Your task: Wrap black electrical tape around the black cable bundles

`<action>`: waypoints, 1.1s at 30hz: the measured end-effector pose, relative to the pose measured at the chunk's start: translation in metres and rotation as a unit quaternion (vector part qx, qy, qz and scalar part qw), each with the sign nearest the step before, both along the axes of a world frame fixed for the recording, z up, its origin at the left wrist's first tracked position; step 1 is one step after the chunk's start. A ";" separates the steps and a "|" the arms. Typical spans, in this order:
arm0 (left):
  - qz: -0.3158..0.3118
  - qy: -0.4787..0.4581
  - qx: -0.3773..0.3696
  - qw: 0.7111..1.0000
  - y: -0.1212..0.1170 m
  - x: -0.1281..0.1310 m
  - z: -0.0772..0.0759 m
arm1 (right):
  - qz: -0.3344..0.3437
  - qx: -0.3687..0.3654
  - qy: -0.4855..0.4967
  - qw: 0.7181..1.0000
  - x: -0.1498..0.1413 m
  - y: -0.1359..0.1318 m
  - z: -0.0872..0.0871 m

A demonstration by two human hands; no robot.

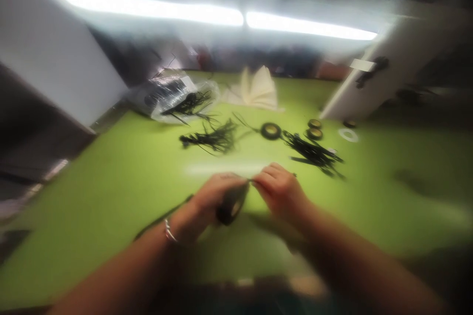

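My left hand (212,194) is closed around a roll of black tape (231,205) hanging below its fingers. A thin black cable (164,217) trails out behind that hand to the left, over the green table. My right hand (281,189) is pinched shut just to the right, its fingertips close to the left ones. A short dark strand bridges the small gap between the hands, and a dark tip shows beyond my right hand. Blur hides whether the strand is cable or tape.
On the green table (92,192) lie two bunches of black cables (212,138) (314,152), a tape roll (271,131), smaller rolls (314,133) and a white ring (348,135). Behind are a clear plastic bag (173,96) and an open paper booklet (260,89). Light panels flank both sides.
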State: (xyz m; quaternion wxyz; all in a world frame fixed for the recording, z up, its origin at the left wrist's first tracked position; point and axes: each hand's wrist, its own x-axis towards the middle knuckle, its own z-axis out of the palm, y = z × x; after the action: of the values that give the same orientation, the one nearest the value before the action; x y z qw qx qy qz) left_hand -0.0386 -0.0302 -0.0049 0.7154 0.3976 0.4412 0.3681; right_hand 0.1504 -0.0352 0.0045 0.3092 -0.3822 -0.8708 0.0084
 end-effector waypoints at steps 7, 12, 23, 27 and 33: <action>0.011 0.026 0.019 0.999 -0.005 0.003 0.005 | -0.057 0.042 -0.025 0.997 -0.006 -0.010 0.002; 0.017 0.080 0.058 0.995 -0.005 0.002 0.005 | -0.062 0.028 -0.033 0.997 -0.007 -0.010 0.003; 0.020 0.218 0.302 0.928 -0.005 0.003 0.007 | -0.010 -0.279 0.085 0.956 -0.006 -0.003 0.000; -0.043 0.107 0.153 0.982 -0.002 0.005 -0.001 | -0.018 -0.309 0.152 0.939 -0.004 0.000 0.006; -0.013 0.050 0.069 0.996 -0.003 0.005 -0.002 | -0.026 -0.118 0.084 0.989 -0.003 -0.004 0.000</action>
State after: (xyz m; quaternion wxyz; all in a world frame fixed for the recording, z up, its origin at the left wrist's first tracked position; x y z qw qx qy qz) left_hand -0.0334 -0.0334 -0.0068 0.6680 0.4701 0.4444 0.3678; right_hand 0.1475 -0.0392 0.0040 0.3343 -0.4363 -0.8244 0.1352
